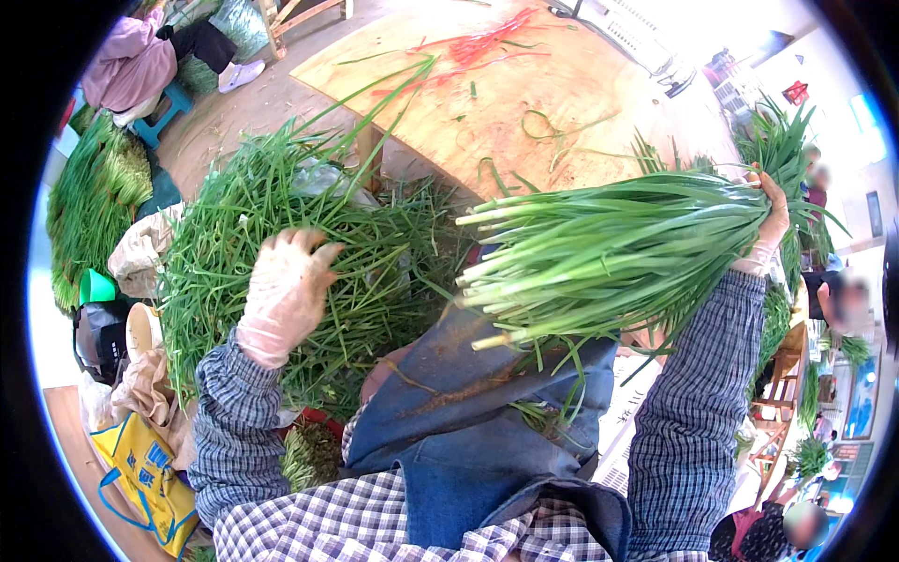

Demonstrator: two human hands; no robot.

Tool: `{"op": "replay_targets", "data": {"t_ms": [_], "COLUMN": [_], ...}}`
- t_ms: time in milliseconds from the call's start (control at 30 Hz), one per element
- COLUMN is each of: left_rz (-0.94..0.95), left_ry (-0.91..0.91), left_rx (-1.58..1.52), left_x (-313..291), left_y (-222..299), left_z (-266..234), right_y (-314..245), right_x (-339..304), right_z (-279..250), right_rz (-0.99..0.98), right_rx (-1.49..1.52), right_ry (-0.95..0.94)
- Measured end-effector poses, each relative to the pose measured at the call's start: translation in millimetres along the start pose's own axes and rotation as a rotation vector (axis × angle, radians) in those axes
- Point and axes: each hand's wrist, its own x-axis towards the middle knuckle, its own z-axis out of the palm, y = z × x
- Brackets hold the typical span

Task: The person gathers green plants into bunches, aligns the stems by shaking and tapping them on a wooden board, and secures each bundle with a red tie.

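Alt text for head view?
A person's right hand holds a bundle of long green stalks by its leafy end, pale ends pointing left. The left hand is over a heap of loose greens; beyond is a wooden table with red strips.

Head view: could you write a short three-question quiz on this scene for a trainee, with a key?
1. Which of the wearer's hands grips the bunch of greens?
2. True or false: the bunch's pale stalk ends point toward the picture's left.
3. The low stool at upper left is: A red; B blue; C white.

Key: 1. The right hand. 2. True. 3. B.
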Motion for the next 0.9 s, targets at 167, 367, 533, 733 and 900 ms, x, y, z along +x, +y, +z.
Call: {"op": "replay_targets", "data": {"t_ms": [167,367,533,733,900], "left_rz": [0.174,0.245,-0.185,0.104,0.154], "left_ry": [0.190,0.140,0.191,0.298,0.067], "left_rx": [-0.799,-0.676,-0.423,-0.586,-0.679], "left_x": [50,42,-10,50,71], "left_y": [73,101,21,63,91], "left_z": [-19,14,29,10,22], "right_y": [1,-3,-7,-16,-10], "right_x": [-7,-12,-11,-14,-21], "right_z": [12,0,-23,-25,-17], "right_rz": [-0.045,-0.074,-0.023,0.006,0.013], "right_rx": [-0.068,-0.034,0.151,0.155,0.201], "right_ry": [0.001,0.036,-0.187,-0.254,-0.280]}}
